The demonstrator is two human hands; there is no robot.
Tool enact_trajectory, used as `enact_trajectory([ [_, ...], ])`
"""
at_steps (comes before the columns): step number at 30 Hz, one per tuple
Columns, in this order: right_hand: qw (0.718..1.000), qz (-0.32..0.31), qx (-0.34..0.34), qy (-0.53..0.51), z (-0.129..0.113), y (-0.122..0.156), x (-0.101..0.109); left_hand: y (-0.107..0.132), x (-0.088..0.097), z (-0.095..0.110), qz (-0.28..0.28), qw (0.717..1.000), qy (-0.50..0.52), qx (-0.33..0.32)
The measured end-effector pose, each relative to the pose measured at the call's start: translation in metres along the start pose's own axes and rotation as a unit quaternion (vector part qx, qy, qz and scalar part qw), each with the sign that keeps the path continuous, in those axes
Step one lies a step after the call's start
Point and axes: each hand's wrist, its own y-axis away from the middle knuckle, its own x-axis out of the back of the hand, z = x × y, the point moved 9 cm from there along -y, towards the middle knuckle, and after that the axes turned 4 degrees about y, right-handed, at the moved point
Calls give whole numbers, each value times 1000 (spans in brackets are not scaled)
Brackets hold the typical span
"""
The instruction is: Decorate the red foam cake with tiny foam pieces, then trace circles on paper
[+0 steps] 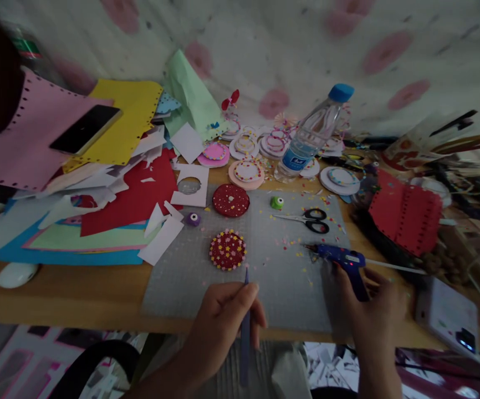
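Glue gun handle (358, 281) partly hidden (by right hand (373, 310)).

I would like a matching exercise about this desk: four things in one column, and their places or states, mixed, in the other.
Column one
1. Tweezers
2. Glue gun
3. Scissors
4. Phone

Column two
A. Black-handled, lying on the grey mat
B. Lying partly on a yellow sheet
C. Blue, in the right hand
D. Held upright by the left hand

Right pairs: 1-D, 2-C, 3-A, 4-B.
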Motion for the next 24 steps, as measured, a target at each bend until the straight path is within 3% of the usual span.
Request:
enact_trajectory([
  [2, 996, 36, 81, 15, -33, 8, 16, -4, -2, -5, 9, 1000, 21, 12],
  [4, 982, 20, 184, -32, -76, 22, 25, -7, -4, -8, 15, 999, 34, 17],
  [5, 965, -4, 250, -80, -102, 32, 28, -8, -6, -8, 16, 999, 35, 17],
  [8, 878, -140, 425, -172, -168, 66, 23, -9, -8, -5, 35, 999, 24, 6],
  [10, 836, -177, 485, -187, -195, 77, 21, -9, -7, 0, 62, 998, 8, -12],
  [16, 788, -157, 570, -169, -227, 76, 15, -4, -2, 17, 96, 991, -51, -80],
  [24, 784, -176, 575, -155, -244, 60, -5, -19, 1, 45, 114, 982, -26, -149],
])
